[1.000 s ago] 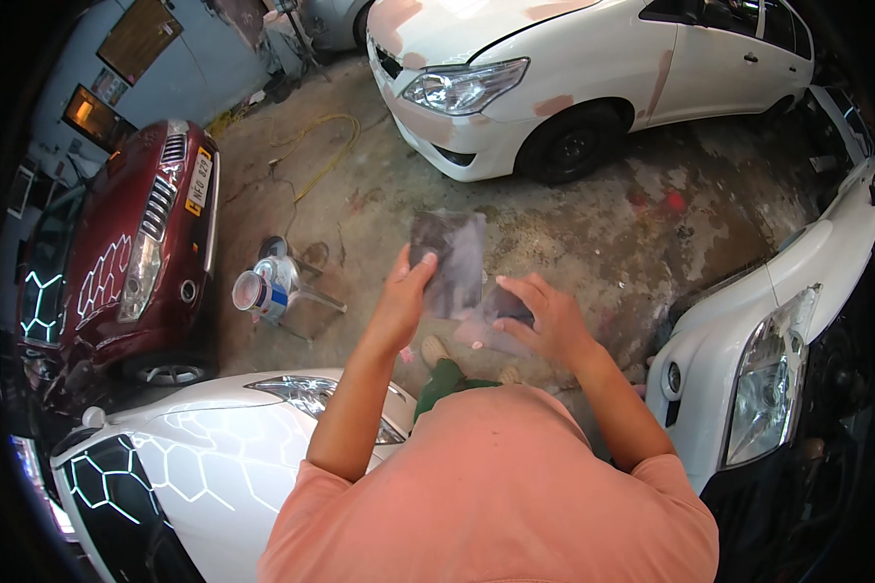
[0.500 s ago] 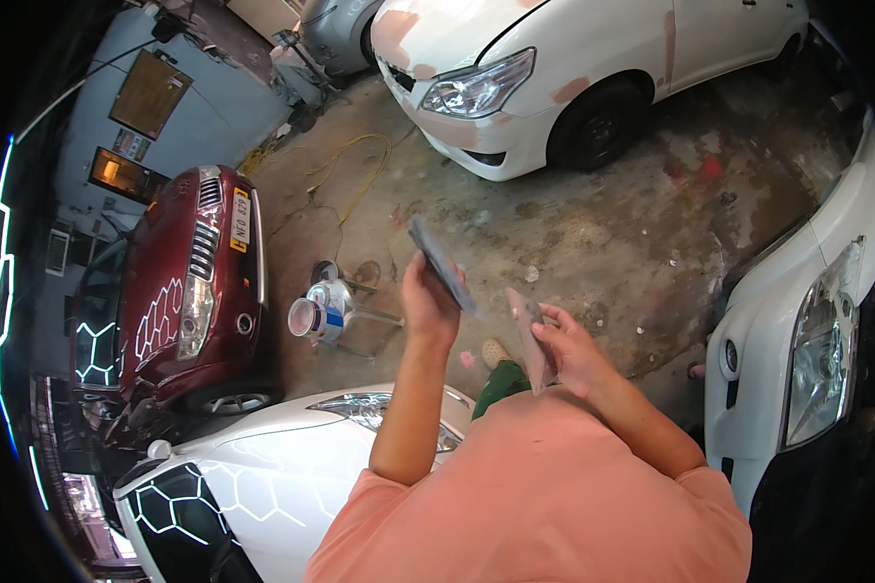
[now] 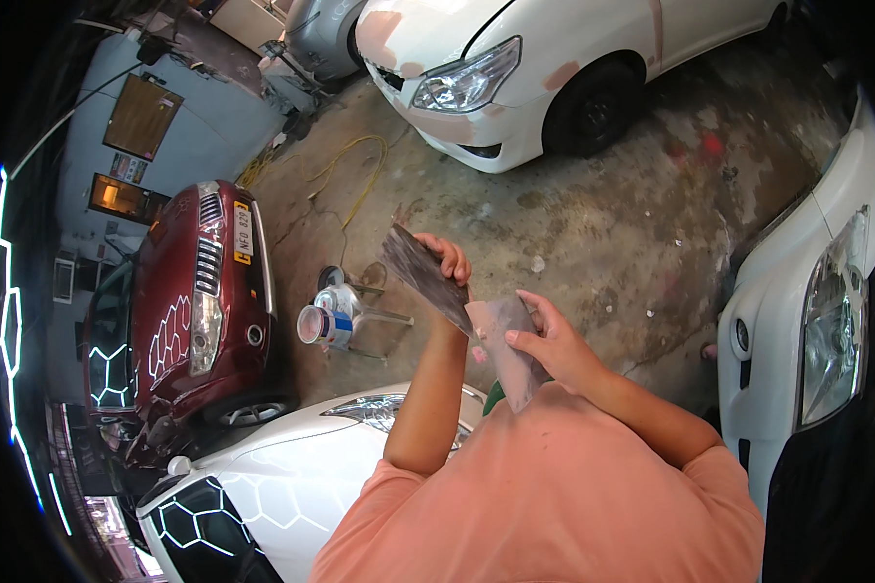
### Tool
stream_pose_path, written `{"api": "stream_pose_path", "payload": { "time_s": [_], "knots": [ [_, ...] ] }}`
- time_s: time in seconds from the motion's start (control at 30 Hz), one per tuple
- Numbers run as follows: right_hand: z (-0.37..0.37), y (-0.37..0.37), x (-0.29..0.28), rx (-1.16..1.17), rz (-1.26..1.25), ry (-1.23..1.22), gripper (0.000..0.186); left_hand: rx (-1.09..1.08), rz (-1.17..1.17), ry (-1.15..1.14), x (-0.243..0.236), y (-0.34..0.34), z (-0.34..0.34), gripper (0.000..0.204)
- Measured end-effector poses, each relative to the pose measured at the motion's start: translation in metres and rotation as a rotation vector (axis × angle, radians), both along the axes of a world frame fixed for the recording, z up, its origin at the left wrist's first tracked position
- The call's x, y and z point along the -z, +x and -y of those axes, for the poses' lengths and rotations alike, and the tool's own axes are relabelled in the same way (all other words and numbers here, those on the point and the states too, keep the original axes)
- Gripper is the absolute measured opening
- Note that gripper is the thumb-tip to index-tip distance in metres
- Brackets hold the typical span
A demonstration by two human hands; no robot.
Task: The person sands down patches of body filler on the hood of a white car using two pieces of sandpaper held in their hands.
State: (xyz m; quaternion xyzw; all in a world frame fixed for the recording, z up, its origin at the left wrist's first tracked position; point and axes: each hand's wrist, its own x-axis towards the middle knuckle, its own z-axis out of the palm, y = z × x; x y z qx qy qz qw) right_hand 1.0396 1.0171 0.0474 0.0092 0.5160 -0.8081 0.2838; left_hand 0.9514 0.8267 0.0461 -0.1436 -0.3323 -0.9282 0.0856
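My left hand point(image 3: 449, 257) is closed on a dark grey, streaked rectangular piece that looks like sandpaper point(image 3: 420, 274); its fingers curl over the far edge. In my right hand point(image 3: 554, 340), a pale pinkish-grey sheet point(image 3: 502, 352) is pinched, with the thumb lying on its face. The two pieces meet or overlap near their neighbouring corners, in front of my chest; whether they touch I cannot tell. Part of my left palm is hidden behind the dark piece.
A stool point(image 3: 384, 316) carrying cans point(image 3: 326, 327) stands left of my arms. White cars point(image 3: 554, 126) are ahead, at the right point(image 3: 797, 330) and close at the lower left point(image 3: 272, 466). A dark red car point(image 3: 180, 301) stands at the left. A yellow hose point(image 3: 360, 194) lies on the concrete floor.
My left hand has turned the dark piece from nearly edge-on to show its broad streaked face. My right hand has brought the pale sheet leftward, close to it, and turned its face up.
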Motion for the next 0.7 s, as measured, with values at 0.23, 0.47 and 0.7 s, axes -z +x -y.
{"api": "stream_pose_path", "payload": {
  "time_s": [0.23,0.47,0.7],
  "knots": [
    [-0.006,0.005,-0.029,-0.040,0.112,-0.062,0.075,-0.499,0.183,-0.465,-0.011,0.021,-0.009,0.037],
    [-0.029,-0.009,-0.054,0.070,0.232,-0.360,0.069,-0.742,0.255,-0.879,0.010,0.043,-0.006,0.027],
    [-0.078,-0.030,0.010,0.486,0.016,-0.083,0.065,-0.282,0.656,-0.361,0.022,0.089,0.015,0.037]
  ]
}}
